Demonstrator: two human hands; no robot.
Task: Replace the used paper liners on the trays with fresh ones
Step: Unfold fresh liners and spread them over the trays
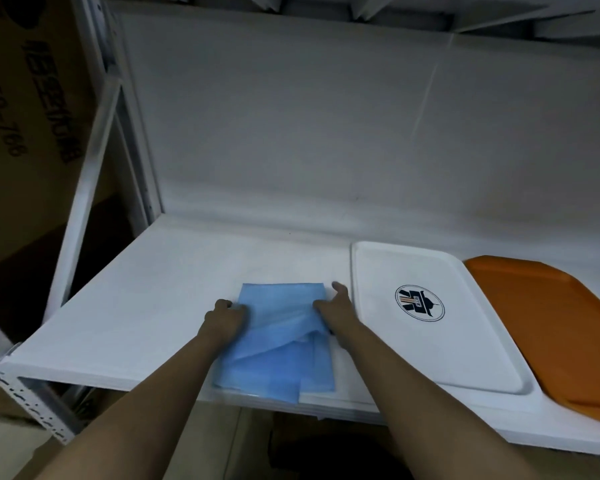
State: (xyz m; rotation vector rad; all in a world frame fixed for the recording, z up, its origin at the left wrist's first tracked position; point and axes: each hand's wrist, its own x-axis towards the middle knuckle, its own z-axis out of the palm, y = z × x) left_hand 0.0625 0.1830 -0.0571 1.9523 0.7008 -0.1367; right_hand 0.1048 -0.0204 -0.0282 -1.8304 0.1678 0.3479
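A folded blue paper liner (pixel 278 355) lies on the white shelf (pixel 146 306), partly crumpled along its near half. My left hand (pixel 224 318) grips its left edge with the fingers curled. My right hand (pixel 336 308) pinches its right edge, thumb sticking up. To the right lies a white tray (pixel 440 351) with a round dark logo and no liner on it. An orange tray (pixel 561 327) lies beyond it, partly cut off by the frame and also bare.
A white back wall closes the shelf. A white metal rack post (pixel 94 174) stands at the left, with a brown cardboard box (pixel 25 133) behind it. A perforated rack rail (pixel 32 407) runs under the shelf's front left corner.
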